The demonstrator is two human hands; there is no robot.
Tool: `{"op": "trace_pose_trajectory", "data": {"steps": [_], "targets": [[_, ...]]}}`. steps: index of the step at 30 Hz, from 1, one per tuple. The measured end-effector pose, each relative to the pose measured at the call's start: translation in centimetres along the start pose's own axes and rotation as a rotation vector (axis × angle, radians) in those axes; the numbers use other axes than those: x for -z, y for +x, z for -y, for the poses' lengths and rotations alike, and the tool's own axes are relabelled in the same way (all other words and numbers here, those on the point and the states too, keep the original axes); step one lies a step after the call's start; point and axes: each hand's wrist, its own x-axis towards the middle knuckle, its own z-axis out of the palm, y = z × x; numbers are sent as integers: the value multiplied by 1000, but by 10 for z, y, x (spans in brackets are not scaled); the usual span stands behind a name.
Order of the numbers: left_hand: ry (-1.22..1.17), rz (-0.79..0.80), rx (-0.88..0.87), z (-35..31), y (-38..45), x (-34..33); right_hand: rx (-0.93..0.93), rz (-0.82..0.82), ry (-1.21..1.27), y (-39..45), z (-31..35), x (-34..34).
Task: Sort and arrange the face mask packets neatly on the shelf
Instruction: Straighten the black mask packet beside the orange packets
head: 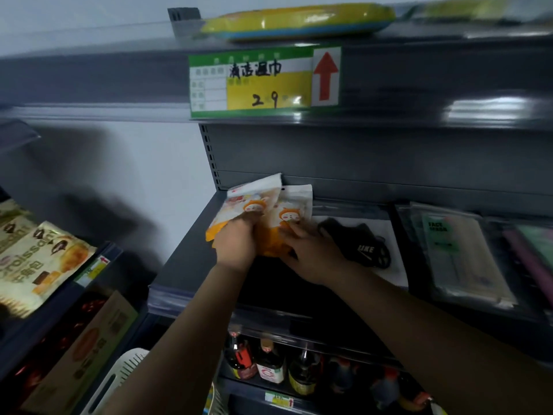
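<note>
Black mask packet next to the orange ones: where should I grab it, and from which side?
Take the black mask packet by its near white edge, coming from the front. It lies flat on the shelf, so fingers probably must slide under that edge; the right hand overlaps its left side.

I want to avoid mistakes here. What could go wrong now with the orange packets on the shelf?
1. The left hand grips the orange packets only at their lower end, so one might slide out and fall.
2. The right hand works right beside the black mask packet and could knock it askew.
</note>
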Motion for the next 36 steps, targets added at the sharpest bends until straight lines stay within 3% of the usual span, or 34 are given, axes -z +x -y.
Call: {"op": "trace_pose_trajectory", "data": {"steps": [6, 9, 13, 16, 20, 26, 31, 36], "targets": [[55, -16, -58, -28, 7, -5, -7, -7, 151, 13, 16, -7], [100, -17, -136, -29, 3, -11, -39, -94, 220, 4, 9, 1], [117, 69, -230, -19, 0, -23, -100, -109, 84, -11, -9, 13], [116, -12, -235, -19, -1, -21, -130, -105, -3, -20, -17, 20], [179, 123, -211, -21, 11, -13, -148, -134, -1, -28, -15, 27], [91, 100, -272, -28, 20, -9, -175, -126, -25, -32, -15, 33], [183, 249, -283, -30, 22, -18, -201, -124, -39, -37, -18, 41], [194, 169, -228, -38, 18, -11, -210, -140, -38, -43, -24, 46]]}}
